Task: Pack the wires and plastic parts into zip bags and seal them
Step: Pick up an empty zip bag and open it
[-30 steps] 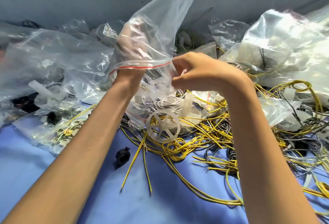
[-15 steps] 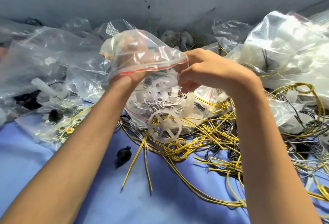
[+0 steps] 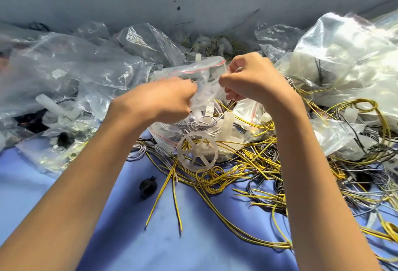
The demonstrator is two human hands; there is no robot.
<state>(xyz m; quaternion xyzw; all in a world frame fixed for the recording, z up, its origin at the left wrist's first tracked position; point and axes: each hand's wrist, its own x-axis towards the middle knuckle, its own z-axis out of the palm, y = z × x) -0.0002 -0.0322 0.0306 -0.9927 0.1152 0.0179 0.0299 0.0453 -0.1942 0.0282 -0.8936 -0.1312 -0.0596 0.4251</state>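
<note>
Where the view fails: fingertips tuck out of sight behind crumpled film; whether the zip is pressed closed cannot be told; the bag's contents are indistinct.
Zip bag (image 3: 200,68): clear, crumpled, red line along its mouth; held up between the two hands, above the pile.
Left hand (image 3: 163,100): fingers curled, gripping the bag's left side below the red line.
Right hand (image 3: 252,81): thumb and fingers pinching the bag's right end.
Yellow wires (image 3: 247,163): tangled below and right of the right hand, running off the frame edge.
Spoked wheel (image 3: 197,151): white plastic, below both hands, lying on the wires.
Black part (image 3: 147,186): alone on blue cloth (image 3: 193,238), below the left hand.
Other bags (image 3: 64,66): heaped left of the left hand and right of the right hand.
</note>
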